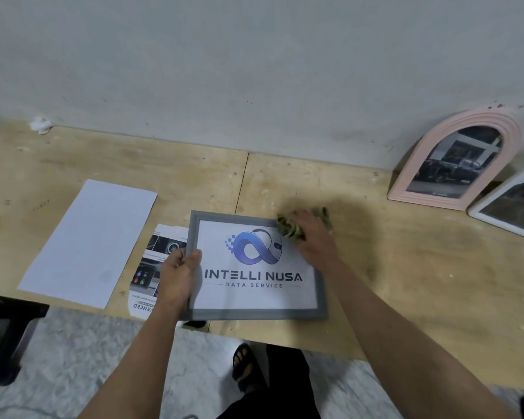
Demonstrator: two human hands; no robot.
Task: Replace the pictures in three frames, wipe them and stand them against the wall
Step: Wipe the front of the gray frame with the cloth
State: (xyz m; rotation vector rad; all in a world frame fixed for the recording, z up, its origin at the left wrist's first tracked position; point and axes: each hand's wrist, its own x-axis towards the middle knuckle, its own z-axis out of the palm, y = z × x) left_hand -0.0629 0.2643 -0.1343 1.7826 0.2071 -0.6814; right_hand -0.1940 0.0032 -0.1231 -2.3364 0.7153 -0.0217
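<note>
Head view: left hand [178, 275] grips grey frame [256, 313], right hand [310, 234] clutches blurred cloth [289, 227] (white frame [478, 210] cropped).

A plywood table [406, 267] fills the middle of the frame, backed by a scuffed white wall [254, 71]. A white crumpled scrap [40, 124] lies at the upper left where table meets wall. Below, marbled floor [73, 358]; a dark stool [6, 328] at the left edge.
</note>
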